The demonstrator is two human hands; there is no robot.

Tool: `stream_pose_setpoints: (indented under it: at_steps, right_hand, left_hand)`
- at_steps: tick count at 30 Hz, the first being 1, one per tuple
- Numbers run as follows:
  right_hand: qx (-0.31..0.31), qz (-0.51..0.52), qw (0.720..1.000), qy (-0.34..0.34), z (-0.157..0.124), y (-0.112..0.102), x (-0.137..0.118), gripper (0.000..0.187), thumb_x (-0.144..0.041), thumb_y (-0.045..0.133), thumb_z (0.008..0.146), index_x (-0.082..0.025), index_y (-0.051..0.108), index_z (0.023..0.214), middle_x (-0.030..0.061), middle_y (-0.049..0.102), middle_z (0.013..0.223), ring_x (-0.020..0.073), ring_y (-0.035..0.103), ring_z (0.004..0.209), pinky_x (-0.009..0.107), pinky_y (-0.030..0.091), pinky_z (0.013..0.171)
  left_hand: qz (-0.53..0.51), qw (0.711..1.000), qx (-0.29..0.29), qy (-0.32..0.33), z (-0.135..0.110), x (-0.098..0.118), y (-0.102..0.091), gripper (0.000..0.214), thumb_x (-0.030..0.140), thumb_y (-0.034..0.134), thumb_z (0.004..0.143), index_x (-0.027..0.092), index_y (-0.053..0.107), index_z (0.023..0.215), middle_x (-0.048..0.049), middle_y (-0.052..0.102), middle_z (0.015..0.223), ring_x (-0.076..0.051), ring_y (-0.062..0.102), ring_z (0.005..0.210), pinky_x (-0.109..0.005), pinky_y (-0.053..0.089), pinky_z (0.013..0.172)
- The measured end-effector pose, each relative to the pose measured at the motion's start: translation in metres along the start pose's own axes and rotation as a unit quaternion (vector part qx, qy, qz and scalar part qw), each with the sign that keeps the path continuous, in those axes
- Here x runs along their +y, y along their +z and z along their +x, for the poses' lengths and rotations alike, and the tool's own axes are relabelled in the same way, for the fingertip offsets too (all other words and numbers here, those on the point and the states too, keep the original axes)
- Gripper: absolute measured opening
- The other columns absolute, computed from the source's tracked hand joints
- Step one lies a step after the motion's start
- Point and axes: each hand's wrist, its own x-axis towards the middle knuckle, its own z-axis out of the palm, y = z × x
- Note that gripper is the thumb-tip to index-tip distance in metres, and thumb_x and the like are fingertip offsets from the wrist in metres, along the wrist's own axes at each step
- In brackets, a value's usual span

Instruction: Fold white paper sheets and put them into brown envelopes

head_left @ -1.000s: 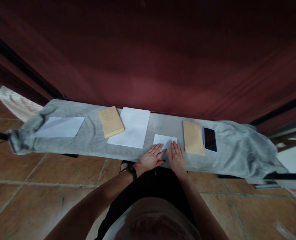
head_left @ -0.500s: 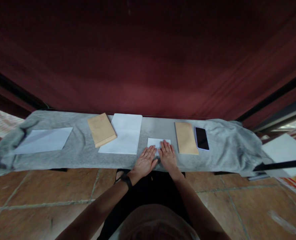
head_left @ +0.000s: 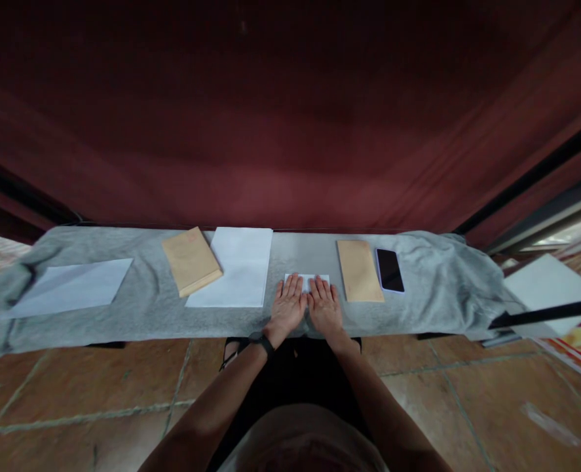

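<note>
A small folded sheet of white paper [head_left: 306, 280] lies on the grey cloth, mostly covered by my hands. My left hand [head_left: 288, 307] rests flat on its left part, fingers stretched forward. Beside it my right hand [head_left: 324, 308] lies flat on the right part, the two hands nearly touching at the thumbs. To the left is a stack of white paper sheets [head_left: 241, 269], with a stack of brown envelopes [head_left: 192, 261] overlapping its left side. Right of my hands lies another brown envelope [head_left: 361, 270], next to a phone [head_left: 391, 270] with a dark screen.
Grey cloth [head_left: 432, 295] covers the long narrow table, wrinkled at both ends. A single white sheet [head_left: 74, 286] lies at the far left. Behind the table rises a dark red panel [head_left: 270, 144]. A black bar [head_left: 550, 312] crosses a white sheet [head_left: 550, 285] at the right.
My left hand has slid forward and turned straighter on the folded paper. My right hand stays flat on it, its fingers a little less spread. The view has shifted slightly.
</note>
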Motion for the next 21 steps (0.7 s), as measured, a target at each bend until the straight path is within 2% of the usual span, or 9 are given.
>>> stream_pose_setpoints:
  at_steps: [10, 21]
  right_hand:
    - [-0.007, 0.017, 1.000, 0.023, 0.011, -0.010, -0.004, 0.049, -0.029, 0.035, 0.103, -0.014, 0.046, 0.149, 0.0142, 0.043, 0.155, 0.0305, 0.040, 0.142, 0.050, 0.027, 0.115]
    - [0.071, 0.019, 0.995, 0.065, 0.012, 0.015, 0.007, 0.055, -0.035, 0.029, 0.105, -0.003, 0.042, 0.148, 0.0222, 0.043, 0.153, 0.0304, 0.037, 0.143, 0.049, 0.030, 0.115]
  left_hand:
    - [0.035, 0.999, -0.008, -0.017, 0.003, 0.001, 0.002, 0.052, 0.031, 0.035, 0.101, 0.027, 0.039, 0.153, -0.0047, 0.028, 0.164, -0.027, 0.023, 0.151, -0.048, 0.019, 0.123]
    - [0.034, 0.998, -0.003, -0.050, 0.004, 0.003, 0.004, 0.055, 0.031, 0.034, 0.100, 0.018, 0.036, 0.154, -0.0087, 0.028, 0.163, -0.025, 0.026, 0.151, -0.047, 0.018, 0.124]
